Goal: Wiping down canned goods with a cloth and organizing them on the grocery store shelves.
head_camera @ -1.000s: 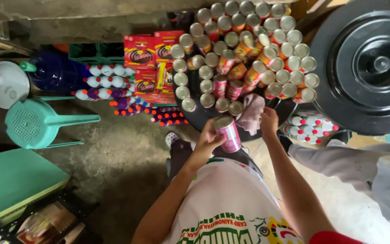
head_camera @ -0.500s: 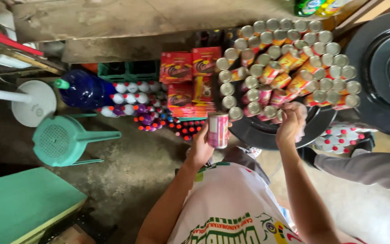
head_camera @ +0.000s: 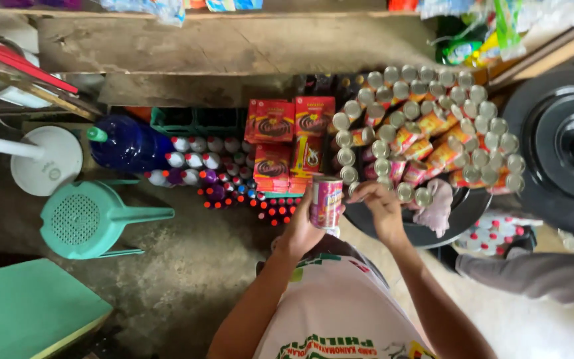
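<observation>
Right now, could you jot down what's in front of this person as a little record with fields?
Left hand: left hand holds a pink can upright
Right hand: right hand reaches at the near edge of the stacked cans, fingers curled; whether it holds anything cannot be told
Under the cans: dark round tray with a pale cloth
Left of the cans: red boxes, small bottles, blue jug
Floor: green stool, white fan base
Far right: black tyre
</observation>
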